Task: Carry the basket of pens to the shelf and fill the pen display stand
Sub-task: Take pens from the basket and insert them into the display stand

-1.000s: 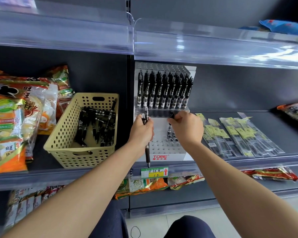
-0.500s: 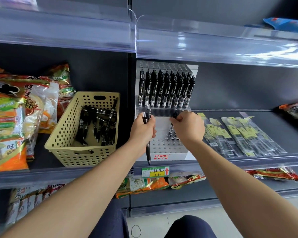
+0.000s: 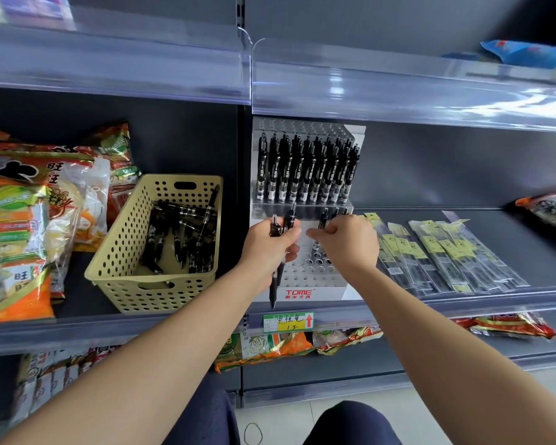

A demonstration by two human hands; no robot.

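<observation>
Price tag (image 3: 288, 321) on the shelf (image 3: 543, 258) lip, nearest. Left hand (image 3: 270, 248) fisted round a couple of black pens (image 3: 273, 289), tips hanging below the fist, in front of the stand (image 3: 321, 292) left side. Right hand (image 3: 347, 242) just beside it, pinching one pen (image 3: 323, 220) upright over the stand's lower holes; its tip is hidden by the fingers. Basket (image 3: 122, 284) on the shelf just left of the stand, loose pens (image 3: 180, 232) lying inside. Stand's back tier: row of pens (image 3: 305, 168) standing upright.
</observation>
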